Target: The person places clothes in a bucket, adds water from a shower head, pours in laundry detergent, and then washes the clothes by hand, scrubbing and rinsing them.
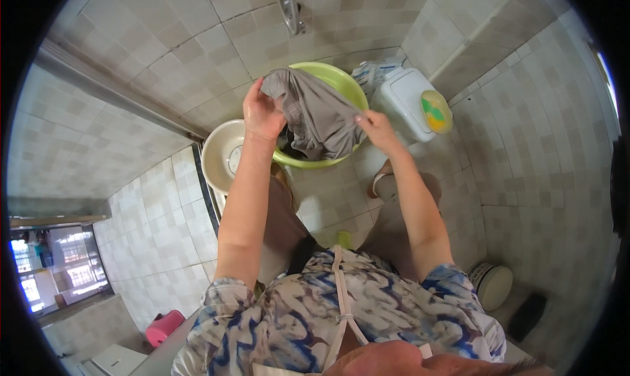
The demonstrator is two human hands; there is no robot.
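Note:
A wet-looking grey-brown garment with a gathered elastic band is stretched between my hands, over a lime-green basin on the tiled floor. My left hand grips its upper left edge, with the thumb side up and the wrist wet. At the garment's right side, my right hand pinches the cloth between thumb and fingers. Dark cloth shows at the basin's left, under the garment. The garment hides most of the basin's inside.
A cream basin stands left of the green one. To the right are a white lidded container, a yellow-green bowl on it and a plastic bag. A shower hose hangs on the wall. A bucket sits lower right.

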